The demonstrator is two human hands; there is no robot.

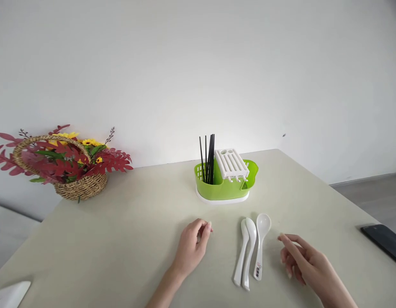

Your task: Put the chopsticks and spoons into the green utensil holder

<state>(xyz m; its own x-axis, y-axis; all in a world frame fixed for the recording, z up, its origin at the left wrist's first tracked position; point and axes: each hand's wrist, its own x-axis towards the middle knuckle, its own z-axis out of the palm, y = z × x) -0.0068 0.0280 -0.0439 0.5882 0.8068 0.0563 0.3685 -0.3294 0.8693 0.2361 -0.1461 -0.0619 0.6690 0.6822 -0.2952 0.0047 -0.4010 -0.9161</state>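
Note:
My left hand [190,244] is by the table's front, left of the spoons, its fingers curled in and its thumb close to them, with nothing visible in it. To the right of the spoons, my right hand [308,263] is loosely bent with fingers apart, holding nothing. Between the hands lie three white spoons: a left spoon [241,252] and a middle spoon [248,252] side by side, bowls down, and a right spoon [261,239] with its bowl facing up and a small printed mark on its handle. Neither hand touches them.
Behind the spoons stands a green utensil holder [214,192] with several black chopsticks [211,160] upright and a white slotted rack [231,164] on top. A wicker basket [84,186] of artificial flowers is at left, a black phone [384,241] at the right edge, a white object [13,295] lower left.

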